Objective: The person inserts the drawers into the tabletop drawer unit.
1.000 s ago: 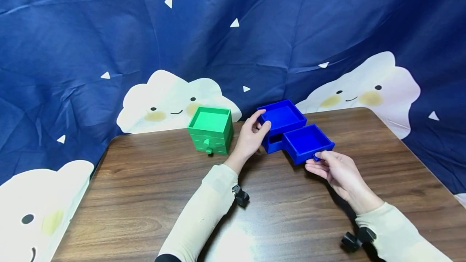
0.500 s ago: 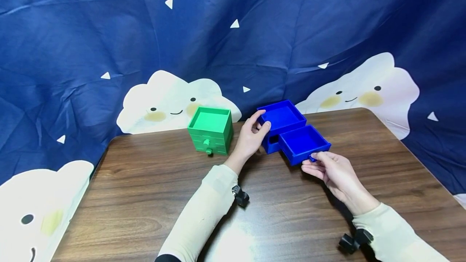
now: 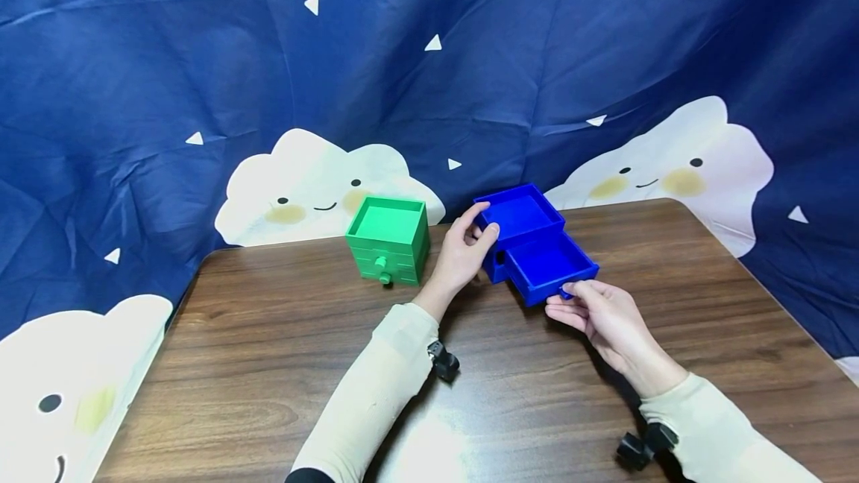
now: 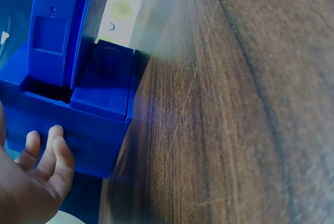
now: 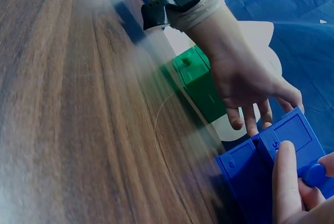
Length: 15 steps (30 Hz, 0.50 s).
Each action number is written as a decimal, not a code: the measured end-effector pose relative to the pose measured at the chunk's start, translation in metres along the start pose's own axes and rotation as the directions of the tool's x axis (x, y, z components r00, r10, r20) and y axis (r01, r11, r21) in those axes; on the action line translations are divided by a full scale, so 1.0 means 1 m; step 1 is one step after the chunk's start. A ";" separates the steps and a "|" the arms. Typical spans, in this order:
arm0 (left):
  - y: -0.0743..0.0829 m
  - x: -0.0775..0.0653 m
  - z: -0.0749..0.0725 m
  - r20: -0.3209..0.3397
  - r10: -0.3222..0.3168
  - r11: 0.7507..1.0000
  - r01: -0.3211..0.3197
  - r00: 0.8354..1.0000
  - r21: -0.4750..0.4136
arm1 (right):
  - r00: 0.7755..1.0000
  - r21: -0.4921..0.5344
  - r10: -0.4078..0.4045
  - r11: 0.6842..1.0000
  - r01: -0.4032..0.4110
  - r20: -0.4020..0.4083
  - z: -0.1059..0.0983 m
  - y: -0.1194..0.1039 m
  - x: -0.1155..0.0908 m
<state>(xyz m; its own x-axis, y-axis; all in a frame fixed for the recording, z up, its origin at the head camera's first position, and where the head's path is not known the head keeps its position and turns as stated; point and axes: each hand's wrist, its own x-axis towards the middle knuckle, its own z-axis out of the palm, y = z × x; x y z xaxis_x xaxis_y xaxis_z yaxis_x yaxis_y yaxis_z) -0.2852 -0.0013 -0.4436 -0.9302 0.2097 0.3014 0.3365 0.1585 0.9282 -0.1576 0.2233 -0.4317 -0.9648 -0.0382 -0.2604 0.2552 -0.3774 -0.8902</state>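
Note:
In the head view, a small blue drawer cabinet [image 3: 520, 216] with a tray-like top stands at the table's back. My left hand [image 3: 461, 253] holds its left side, thumb and index finger at the top rim; the other fingertips lie against the side wall in the left wrist view. A blue drawer [image 3: 546, 263] sticks out of the front, partly inside, its interior bare. My right hand [image 3: 614, 323] pinches the drawer's round knob [image 5: 314, 175]. Beside the drawer, a dark gap [image 4: 47, 89] shows in the cabinet's front.
A green drawer cabinet [image 3: 388, 223] with two knobs stands left of the blue one. Behind the wooden table [image 3: 268, 349] hangs a dark blue curtain [image 3: 376, 58] with cloud prints. Small black devices [image 3: 443, 361] sit on both wrists.
The blue drawer has slid further into the cabinet, moving left and back, with my right hand following on its knob. My left hand and the cabinet have stayed put.

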 end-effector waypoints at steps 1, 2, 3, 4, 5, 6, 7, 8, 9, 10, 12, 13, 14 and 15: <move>0.000 0.000 0.000 0.000 0.000 1.000 0.000 1.000 0.002 | 1.000 -0.001 0.001 1.000 -0.001 0.000 0.001 0.000 0.000; 0.001 0.000 0.000 0.001 -0.001 1.000 0.001 1.000 0.002 | 1.000 -0.004 0.001 1.000 -0.001 -0.002 0.001 0.001 0.000; 0.001 0.000 0.000 0.001 -0.002 1.000 0.002 1.000 0.003 | 1.000 -0.009 0.002 1.000 -0.002 -0.005 0.002 0.001 0.000; 0.001 0.000 0.000 0.001 -0.002 1.000 0.002 1.000 0.005 | 1.000 -0.013 0.003 1.000 -0.003 -0.006 0.002 0.002 0.001; 0.001 0.000 0.000 0.002 -0.003 1.000 0.003 1.000 0.003 | 1.000 -0.017 0.004 1.000 -0.004 -0.007 0.003 0.002 0.001; 0.001 0.000 0.000 0.001 -0.004 1.000 0.004 1.000 0.002 | 1.000 -0.022 0.004 1.000 -0.005 -0.009 0.003 0.002 0.001; 0.002 0.000 0.000 0.002 -0.006 1.000 0.006 1.000 -0.001 | 1.000 -0.026 0.006 1.000 -0.006 -0.010 0.004 0.002 0.001; 0.002 0.000 0.000 0.002 -0.008 1.000 0.008 1.000 -0.002 | 1.000 -0.030 0.006 1.000 -0.006 -0.011 0.005 0.003 0.001; 0.002 0.000 0.000 0.002 -0.009 1.000 0.009 1.000 -0.003 | 1.000 -0.033 0.006 0.999 -0.006 -0.010 0.005 0.003 0.001; 0.002 0.000 -0.001 0.002 -0.010 1.000 0.010 1.000 -0.004 | 1.000 -0.034 0.005 0.999 -0.006 -0.009 0.006 0.003 0.001; 0.002 0.000 -0.001 0.003 -0.014 1.000 0.014 1.000 -0.005 | 1.000 -0.032 0.003 0.999 -0.003 -0.008 0.006 0.004 0.001; 0.002 0.000 0.000 0.003 -0.015 1.000 0.015 1.000 -0.005 | 1.000 -0.031 0.002 1.000 -0.003 -0.007 0.007 0.004 0.001; 0.002 -0.001 0.000 0.003 -0.016 1.000 0.016 1.000 -0.003 | 1.000 -0.030 0.002 1.000 -0.002 -0.005 0.007 0.004 0.001; 0.002 -0.001 0.000 0.003 -0.016 1.000 0.016 1.000 -0.003 | 1.000 -0.029 0.002 1.000 -0.002 -0.005 0.007 0.004 0.002</move>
<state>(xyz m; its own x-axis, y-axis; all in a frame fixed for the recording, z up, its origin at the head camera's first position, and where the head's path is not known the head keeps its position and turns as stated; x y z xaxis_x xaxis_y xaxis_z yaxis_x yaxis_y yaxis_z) -0.2839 -0.0014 -0.4417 -0.9350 0.2099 0.2858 0.3211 0.1593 0.9335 -0.1584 0.2152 -0.4335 -0.9640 -0.0343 -0.2636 0.2587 -0.3500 -0.9003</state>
